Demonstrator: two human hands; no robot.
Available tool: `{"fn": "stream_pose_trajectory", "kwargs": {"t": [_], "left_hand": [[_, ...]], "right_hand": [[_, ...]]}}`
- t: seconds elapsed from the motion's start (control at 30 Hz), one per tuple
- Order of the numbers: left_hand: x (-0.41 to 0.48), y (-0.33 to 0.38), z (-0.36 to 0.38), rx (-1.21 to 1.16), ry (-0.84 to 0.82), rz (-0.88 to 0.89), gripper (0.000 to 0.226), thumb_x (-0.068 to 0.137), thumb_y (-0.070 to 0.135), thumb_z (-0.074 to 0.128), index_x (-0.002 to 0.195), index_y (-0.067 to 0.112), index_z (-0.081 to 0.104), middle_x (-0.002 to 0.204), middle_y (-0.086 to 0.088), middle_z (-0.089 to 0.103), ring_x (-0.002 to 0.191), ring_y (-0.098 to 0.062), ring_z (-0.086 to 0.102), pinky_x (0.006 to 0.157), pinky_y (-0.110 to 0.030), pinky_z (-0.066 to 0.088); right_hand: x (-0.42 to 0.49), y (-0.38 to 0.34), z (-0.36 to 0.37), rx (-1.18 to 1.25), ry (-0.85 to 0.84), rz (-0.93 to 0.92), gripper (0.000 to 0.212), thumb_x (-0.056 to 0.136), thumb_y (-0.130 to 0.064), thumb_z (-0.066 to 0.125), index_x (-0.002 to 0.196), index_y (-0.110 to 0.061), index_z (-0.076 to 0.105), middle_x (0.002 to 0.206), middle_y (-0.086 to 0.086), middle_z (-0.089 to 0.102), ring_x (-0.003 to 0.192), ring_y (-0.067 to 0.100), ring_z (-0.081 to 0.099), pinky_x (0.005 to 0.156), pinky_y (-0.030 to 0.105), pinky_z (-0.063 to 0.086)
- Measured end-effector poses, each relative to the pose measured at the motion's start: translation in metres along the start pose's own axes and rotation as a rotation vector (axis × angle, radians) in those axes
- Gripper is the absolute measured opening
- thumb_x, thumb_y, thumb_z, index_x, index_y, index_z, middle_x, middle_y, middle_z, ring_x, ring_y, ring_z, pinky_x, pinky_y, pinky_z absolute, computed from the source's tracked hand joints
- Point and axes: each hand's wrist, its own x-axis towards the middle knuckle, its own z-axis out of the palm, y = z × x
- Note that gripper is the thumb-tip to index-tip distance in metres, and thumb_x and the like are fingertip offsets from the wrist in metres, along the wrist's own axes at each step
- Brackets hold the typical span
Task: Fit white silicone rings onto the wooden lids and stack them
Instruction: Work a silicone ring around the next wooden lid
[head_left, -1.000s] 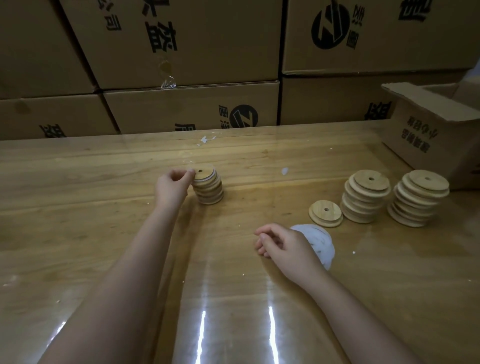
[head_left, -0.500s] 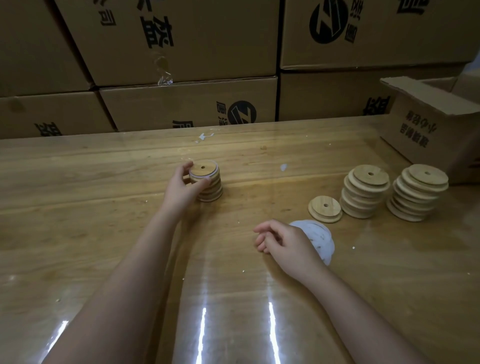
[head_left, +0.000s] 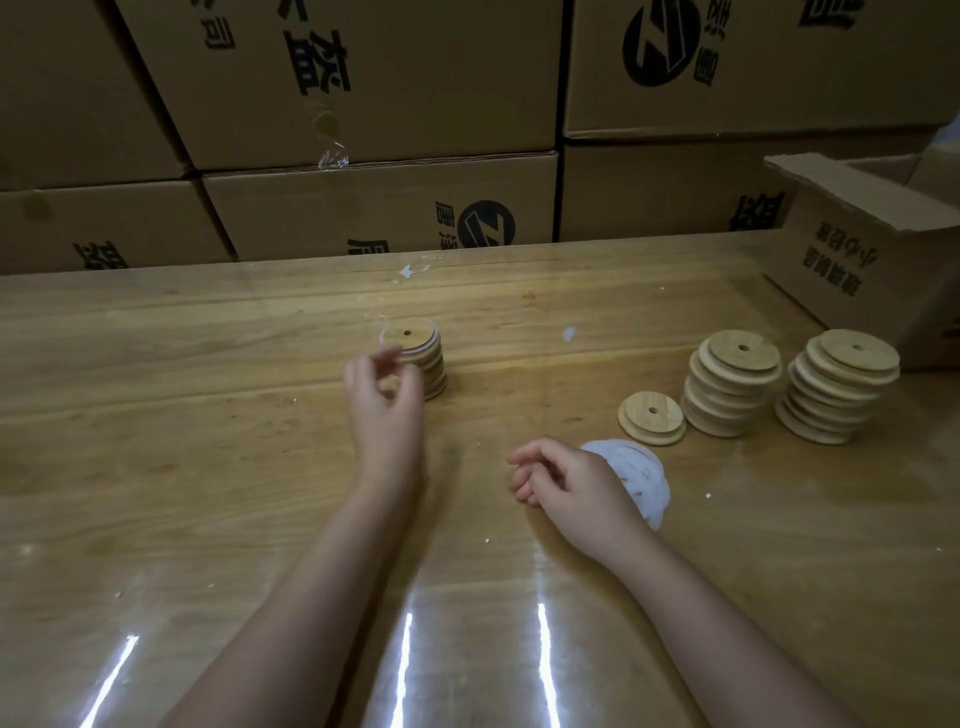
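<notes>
A short stack of wooden lids with white rings (head_left: 422, 358) stands mid-table. My left hand (head_left: 385, 402) hovers just in front of it, blurred, fingers loosely curled and holding nothing. My right hand (head_left: 569, 483) rests on the table with relaxed, curled fingers, empty as far as I can see. It partly covers a pile of white silicone rings (head_left: 641, 480) on its right. A single bare wooden lid (head_left: 652, 418) lies beyond the pile. Two taller stacks of bare lids (head_left: 732, 387) (head_left: 841, 387) stand to the right.
An open cardboard box (head_left: 878, 265) sits at the table's right edge, close behind the right stack. A wall of large cardboard boxes (head_left: 384, 208) lines the far edge of the glossy wooden table (head_left: 208, 467). White scraps (head_left: 410, 271) lie near the back.
My left hand has let go of the ringed stack and drawn back toward me. The right hand has stayed in place by the rings.
</notes>
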Motion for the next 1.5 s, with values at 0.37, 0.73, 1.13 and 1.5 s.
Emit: {"fn": "stream_pose_trajectory", "kwargs": {"t": [0.37, 0.73, 1.13, 1.5], "left_hand": [[-0.075, 0.002, 0.015, -0.116, -0.622, 0.001, 0.034, 0.089, -0.004, 0.044, 0.090, 0.026, 0.060, 0.084, 0.015, 0.068, 0.071, -0.006, 0.063, 0.074, -0.024, 0.051], [-0.073, 0.001, 0.013, -0.116, -0.610, -0.226, 0.029, 0.092, 0.000, 0.046, 0.090, 0.026, 0.058, 0.072, 0.013, 0.067, 0.061, -0.011, 0.060, 0.061, -0.024, 0.046], [-0.073, 0.004, 0.012, -0.121, -0.591, -0.248, 0.027, 0.089, 0.001, 0.047, 0.086, 0.026, 0.059, 0.071, 0.013, 0.067, 0.058, -0.011, 0.060, 0.045, -0.014, 0.039], [-0.072, 0.004, 0.012, -0.086, -0.592, -0.222, 0.031, 0.088, 0.000, 0.047, 0.082, 0.028, 0.059, 0.071, 0.014, 0.068, 0.057, -0.011, 0.061, 0.046, -0.013, 0.039]], "right_hand": [[0.003, -0.007, -0.036, 0.145, 0.482, -0.057, 0.034, 0.089, 0.003, 0.042, 0.078, -0.022, 0.063, 0.076, -0.009, 0.066, 0.068, 0.008, 0.062, 0.059, 0.020, 0.049], [0.010, 0.031, -0.061, -0.681, 0.374, 0.186, 0.033, 0.092, -0.018, 0.049, 0.124, -0.017, 0.058, 0.140, 0.001, 0.046, 0.132, 0.024, 0.029, 0.106, 0.038, 0.028], [0.011, 0.030, -0.057, -0.540, 0.189, 0.028, 0.034, 0.094, -0.022, 0.051, 0.128, -0.027, 0.056, 0.152, -0.002, 0.026, 0.139, 0.017, 0.017, 0.105, 0.023, 0.017], [0.015, 0.035, -0.056, -0.625, 0.083, 0.148, 0.028, 0.093, -0.046, 0.044, 0.118, -0.054, 0.054, 0.157, -0.005, 0.010, 0.141, 0.020, 0.012, 0.113, 0.036, 0.010]]}}
